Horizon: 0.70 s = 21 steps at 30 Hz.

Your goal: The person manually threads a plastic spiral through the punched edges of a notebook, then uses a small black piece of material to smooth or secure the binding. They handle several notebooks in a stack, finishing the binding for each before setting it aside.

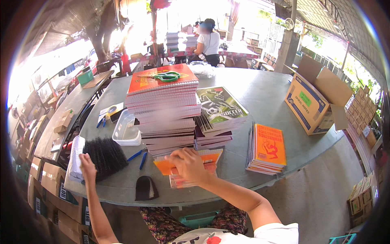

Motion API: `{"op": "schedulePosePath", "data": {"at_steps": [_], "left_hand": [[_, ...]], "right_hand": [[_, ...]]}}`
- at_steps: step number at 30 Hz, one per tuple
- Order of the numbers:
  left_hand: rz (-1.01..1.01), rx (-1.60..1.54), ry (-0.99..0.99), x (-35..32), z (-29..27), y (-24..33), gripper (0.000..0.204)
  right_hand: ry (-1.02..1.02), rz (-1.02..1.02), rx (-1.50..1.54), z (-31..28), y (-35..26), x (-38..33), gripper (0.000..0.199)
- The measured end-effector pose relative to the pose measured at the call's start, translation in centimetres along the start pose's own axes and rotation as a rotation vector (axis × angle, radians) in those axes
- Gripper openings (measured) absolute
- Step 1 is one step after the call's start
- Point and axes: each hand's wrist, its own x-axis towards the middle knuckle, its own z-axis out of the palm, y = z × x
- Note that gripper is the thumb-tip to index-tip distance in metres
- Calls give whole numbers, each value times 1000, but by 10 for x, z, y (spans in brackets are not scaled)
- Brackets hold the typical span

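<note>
My right hand point(186, 164) is curling over an orange notebook point(162, 167)

My right arm point(239, 198) is bending across the table point(262, 87); my left hand point(88, 167) is reaching beside black coils point(107, 156). From here I cannot tell whether either hand's fingers are clamping anything. The notebook is lying before a tall stack point(164, 101), its cover partly hidden. Blue pliers point(143, 161) are lying between my hands; the stack is blocking the table behind.

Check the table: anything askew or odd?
Yes, slightly: the tall notebook stack looks uneven, its layers not lining up, and scissors lie loose on top. I see no spill or obvious damage.
</note>
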Motion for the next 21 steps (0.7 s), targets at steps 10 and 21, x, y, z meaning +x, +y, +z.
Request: {"op": "schedulePosePath", "data": {"at_steps": [10,21], "left_hand": [[182,-787,149,-16,-86,64,25],[507,-492,-806,-131,9,144,52]], "right_hand": [[-38,-147,44,1,-14,-6,26],[-19,24,-97,13,-24,31,21]]}}
